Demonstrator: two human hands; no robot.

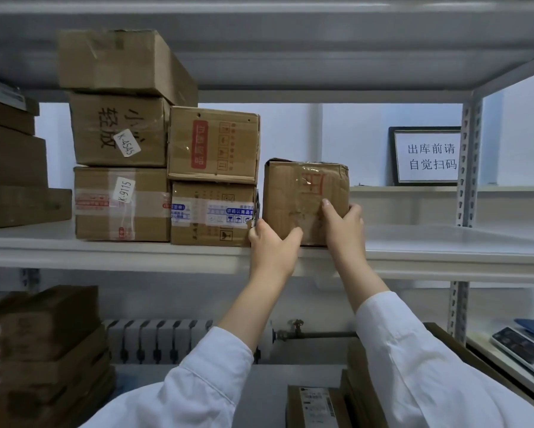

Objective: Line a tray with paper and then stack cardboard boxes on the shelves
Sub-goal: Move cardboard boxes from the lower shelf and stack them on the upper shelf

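One square-on box (293, 193): left hand (272, 247), right hand (343, 230)

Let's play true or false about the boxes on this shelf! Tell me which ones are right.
1. The left hand and the right hand both hold the crumpled box. True.
2. The K-9115 box sits on top of the K-4545 box. False: it is underneath it.
3. A framed sign stands to the right of the crumpled box. True.
4. The sleeves are black. False: they are white.
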